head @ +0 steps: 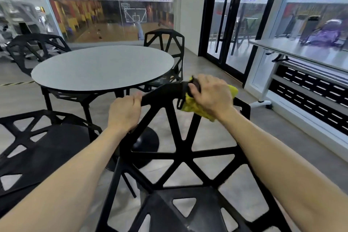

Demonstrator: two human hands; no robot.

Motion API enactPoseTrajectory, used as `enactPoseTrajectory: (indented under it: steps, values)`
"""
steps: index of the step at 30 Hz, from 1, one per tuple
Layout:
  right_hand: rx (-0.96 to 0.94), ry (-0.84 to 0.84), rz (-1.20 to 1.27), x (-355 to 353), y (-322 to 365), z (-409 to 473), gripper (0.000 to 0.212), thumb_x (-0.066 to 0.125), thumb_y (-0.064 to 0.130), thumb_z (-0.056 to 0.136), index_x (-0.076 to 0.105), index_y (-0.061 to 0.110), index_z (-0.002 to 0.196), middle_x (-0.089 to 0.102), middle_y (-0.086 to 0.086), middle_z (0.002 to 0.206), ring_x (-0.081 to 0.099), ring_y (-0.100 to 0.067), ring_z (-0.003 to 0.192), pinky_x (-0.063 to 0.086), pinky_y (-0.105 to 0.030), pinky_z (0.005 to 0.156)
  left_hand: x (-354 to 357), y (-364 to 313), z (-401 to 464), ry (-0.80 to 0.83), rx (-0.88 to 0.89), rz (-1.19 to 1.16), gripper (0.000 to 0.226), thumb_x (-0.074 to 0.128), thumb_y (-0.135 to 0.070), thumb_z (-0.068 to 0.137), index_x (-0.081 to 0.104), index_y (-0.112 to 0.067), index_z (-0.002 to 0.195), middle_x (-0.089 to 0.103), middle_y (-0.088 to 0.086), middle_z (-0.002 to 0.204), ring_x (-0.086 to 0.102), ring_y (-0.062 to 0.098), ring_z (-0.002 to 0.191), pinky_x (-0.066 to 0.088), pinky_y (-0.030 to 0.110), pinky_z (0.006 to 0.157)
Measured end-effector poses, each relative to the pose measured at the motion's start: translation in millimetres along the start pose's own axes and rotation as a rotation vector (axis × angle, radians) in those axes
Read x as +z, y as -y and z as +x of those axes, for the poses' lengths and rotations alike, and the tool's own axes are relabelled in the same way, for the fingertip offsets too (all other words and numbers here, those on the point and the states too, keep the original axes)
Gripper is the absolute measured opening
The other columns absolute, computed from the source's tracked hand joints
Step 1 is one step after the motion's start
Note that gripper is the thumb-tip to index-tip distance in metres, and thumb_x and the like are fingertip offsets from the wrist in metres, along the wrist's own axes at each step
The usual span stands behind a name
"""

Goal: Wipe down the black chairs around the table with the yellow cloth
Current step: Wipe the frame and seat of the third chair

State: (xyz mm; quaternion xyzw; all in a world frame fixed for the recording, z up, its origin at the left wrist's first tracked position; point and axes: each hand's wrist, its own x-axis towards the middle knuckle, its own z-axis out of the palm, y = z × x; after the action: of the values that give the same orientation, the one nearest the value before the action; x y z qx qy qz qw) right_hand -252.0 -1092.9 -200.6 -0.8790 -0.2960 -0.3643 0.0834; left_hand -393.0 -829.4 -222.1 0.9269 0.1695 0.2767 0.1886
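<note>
At the far left, a black chair (35, 51) is set behind the round grey bench (101, 68), partly hidden by its edge. Nearer the camera, a second chair (43, 147) is seen at the lower left, its seat turned toward the bench. The bench is carried on a black frame and a round foot on the floor (216, 137).

In the middle, the near chair (180, 156) is seen from behind, its open triangular back filling the lower frame. The left end of its top rail is gripped by the left hand (124, 113), the fingers (138, 97) curled over the rail and pressed together, the thumb hidden behind.

Beyond the bench, a fourth chair (165, 43) is placed against the glass wall, through which a sports court is seen.

Further right, the cloth (194, 107) is bunched yellow around the right end of the same top rail. It is held there by the right hand (212, 96), whose fingers (194, 89) are curled round cloth and rail together, close side by side. Folds of the cloth are left showing below the wrist and past the knuckles.

At the right edge, a white folding table (301, 52) is stood along the windows above black grilles.
</note>
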Motion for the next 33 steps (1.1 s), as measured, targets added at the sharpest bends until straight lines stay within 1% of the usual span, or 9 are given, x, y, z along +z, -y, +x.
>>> enactPoseTrajectory:
  steps: [6, 8, 10, 13, 15, 19, 22, 26, 33]
  values:
    - [-0.093, 0.356, 0.020, -42, -56, -41, 0.093, 0.049, 0.084, 0.090, 0.030, 0.017, 0.153, 0.054, -0.007, 0.126, 0.059, -0.031, 0.107, 0.055, -0.048, 0.086, 4, 2, -1, -0.031, 0.004, 0.024, 0.062, 0.020, -0.047, 0.114, 0.047, -0.018, 0.066, 0.066, 0.016, 0.075, 0.065, 0.045, 0.085, 0.053, 0.052, 0.079]
    - [-0.117, 0.504, 0.035, -56, -67, -39, 0.103, 0.070, 0.069, 0.085, 0.021, 0.018, 0.161, 0.052, -0.009, 0.135, 0.059, -0.032, 0.116, 0.052, -0.045, 0.094, 3, 0, 0, -0.015, -0.014, 0.028, 0.067, 0.019, -0.045, 0.115, 0.066, -0.008, 0.086, 0.071, 0.020, 0.085, 0.066, 0.046, 0.091, 0.053, 0.052, 0.082]
    - [-0.036, 0.578, 0.132, -72, -76, -30, 0.077, 0.080, 0.046, 0.085, 0.041, 0.028, 0.149, 0.063, -0.004, 0.125, 0.064, -0.030, 0.111, 0.053, -0.041, 0.090, 1, -3, -2, 0.022, -0.012, 0.047, 0.063, 0.018, -0.042, 0.116, 0.070, -0.007, 0.107, 0.070, 0.018, 0.087, 0.066, 0.045, 0.093, 0.053, 0.051, 0.081]
    - [0.083, 0.446, 0.060, -98, -75, -20, 0.028, 0.074, 0.024, 0.080, 0.061, 0.031, 0.104, 0.067, 0.001, 0.087, 0.069, -0.031, 0.087, 0.059, -0.043, 0.077, -2, -4, -2, 0.055, -0.015, 0.078, 0.063, 0.014, -0.043, 0.115, 0.067, -0.009, 0.116, 0.069, 0.015, 0.087, 0.066, 0.044, 0.092, 0.055, 0.052, 0.083]
    - [0.160, 0.284, 0.000, -115, -66, -16, 0.023, 0.068, 0.016, 0.076, 0.060, 0.026, 0.095, 0.060, 0.003, 0.077, 0.065, -0.031, 0.078, 0.056, -0.040, 0.071, -2, -4, -2, 0.063, -0.030, 0.086, 0.064, 0.014, -0.044, 0.114, 0.067, -0.009, 0.114, 0.072, 0.017, 0.093, 0.066, 0.044, 0.094, 0.056, 0.056, 0.088]
    - [0.250, -0.156, 0.086, -134, -41, 7, 0.042, 0.072, 0.009, 0.079, 0.056, 0.008, 0.118, 0.054, -0.013, 0.112, 0.057, -0.033, 0.093, 0.040, -0.033, 0.079, 1, -4, 0, 0.098, -0.080, 0.100, 0.066, 0.011, -0.046, 0.113, 0.068, -0.014, 0.118, 0.073, 0.015, 0.099, 0.065, 0.044, 0.110, 0.056, 0.056, 0.092]
    - [0.134, -0.307, 0.002, -107, -9, 11, 0.049, 0.061, -0.004, 0.086, 0.051, 0.005, 0.133, 0.049, -0.023, 0.133, 0.057, -0.036, 0.102, 0.049, -0.038, 0.075, 4, 1, 3, 0.099, -0.083, 0.085, 0.075, 0.007, -0.054, 0.110, 0.069, -0.012, 0.108, 0.073, 0.015, 0.093, 0.065, 0.043, 0.117, 0.054, 0.056, 0.098]
    - [-0.014, 0.007, -0.202, -20, 30, -55, 0.062, 0.056, 0.011, 0.095, 0.042, 0.010, 0.155, 0.048, -0.024, 0.147, 0.051, -0.045, 0.123, 0.049, -0.056, 0.093, 1, 0, 2, 0.115, -0.066, 0.051, 0.066, 0.011, -0.042, 0.115, 0.065, -0.004, 0.113, 0.072, 0.021, 0.097, 0.066, 0.043, 0.101, 0.053, 0.056, 0.099]
    - [0.067, 0.430, 0.300, 1, 49, -156, 0.072, 0.062, 0.013, 0.092, 0.042, 0.030, 0.160, 0.042, -0.005, 0.148, 0.047, -0.034, 0.135, 0.053, -0.049, 0.102, -2, 0, 0, 0.127, -0.050, 0.083, 0.075, 0.006, -0.053, 0.111, 0.062, -0.006, 0.097, 0.072, 0.018, 0.091, 0.066, 0.043, 0.094, 0.055, 0.056, 0.093]
